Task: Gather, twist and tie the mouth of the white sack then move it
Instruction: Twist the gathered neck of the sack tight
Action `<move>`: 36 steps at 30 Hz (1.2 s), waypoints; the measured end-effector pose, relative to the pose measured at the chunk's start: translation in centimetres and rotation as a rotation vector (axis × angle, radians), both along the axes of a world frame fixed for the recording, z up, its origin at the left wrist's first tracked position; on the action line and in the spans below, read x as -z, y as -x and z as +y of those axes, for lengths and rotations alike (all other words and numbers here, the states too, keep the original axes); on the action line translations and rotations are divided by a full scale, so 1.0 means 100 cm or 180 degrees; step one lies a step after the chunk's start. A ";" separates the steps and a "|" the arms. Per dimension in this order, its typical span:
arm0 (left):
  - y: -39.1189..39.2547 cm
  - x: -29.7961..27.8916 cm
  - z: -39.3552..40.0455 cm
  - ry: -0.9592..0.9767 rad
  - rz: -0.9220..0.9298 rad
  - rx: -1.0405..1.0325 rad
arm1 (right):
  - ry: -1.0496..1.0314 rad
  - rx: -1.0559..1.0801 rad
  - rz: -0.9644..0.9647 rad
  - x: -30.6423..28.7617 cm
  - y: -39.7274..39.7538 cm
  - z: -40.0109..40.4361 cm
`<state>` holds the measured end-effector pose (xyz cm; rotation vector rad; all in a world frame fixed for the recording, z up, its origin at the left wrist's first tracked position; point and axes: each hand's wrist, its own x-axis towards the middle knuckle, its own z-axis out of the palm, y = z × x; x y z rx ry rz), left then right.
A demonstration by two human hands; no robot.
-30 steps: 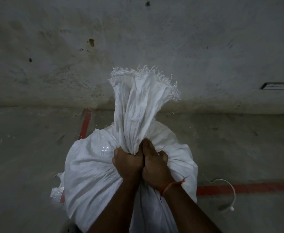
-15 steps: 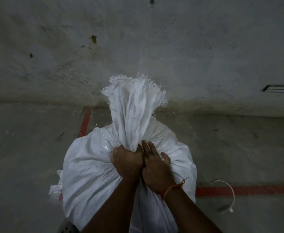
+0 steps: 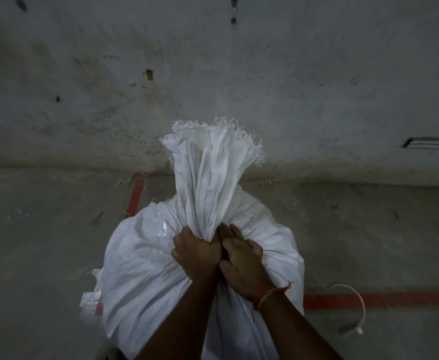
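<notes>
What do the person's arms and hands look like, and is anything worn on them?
Both forearms are bare, with no sleeves in view. The left hand wears nothing visible: no glove, ring or band. The right hand is also bare, but an orange-red thread is tied round its wrist, with a short frayed end sticking out.

Dim, flat, grey-green light; corners darker; wide-angle bend at edges; focus fairly sharp.
</notes>
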<state>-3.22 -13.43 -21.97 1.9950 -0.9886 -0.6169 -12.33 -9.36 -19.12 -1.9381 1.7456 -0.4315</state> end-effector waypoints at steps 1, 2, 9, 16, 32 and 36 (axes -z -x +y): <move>0.000 -0.003 0.000 -0.0045 -0.0065 0.0034 | 0.0018 0.0045 -0.0005 -0.001 -0.001 0.001; -0.001 -0.007 0.000 -0.0035 -0.0157 0.0070 | 0.0035 0.0080 0.0036 -0.001 -0.002 0.003; -0.004 -0.038 0.009 0.0060 -0.0439 0.0408 | 0.0320 0.0224 -0.0082 -0.010 0.002 0.012; -0.021 -0.079 0.036 0.0134 -0.0140 0.0815 | 0.0469 0.0386 -0.0377 -0.038 0.006 0.031; 0.036 -0.149 0.102 0.1219 0.0314 0.2632 | 0.0823 0.1435 -0.1309 -0.122 0.094 0.110; 0.077 -0.137 0.110 0.0993 0.0409 0.2926 | 0.0787 0.1712 -0.1394 -0.116 0.139 0.130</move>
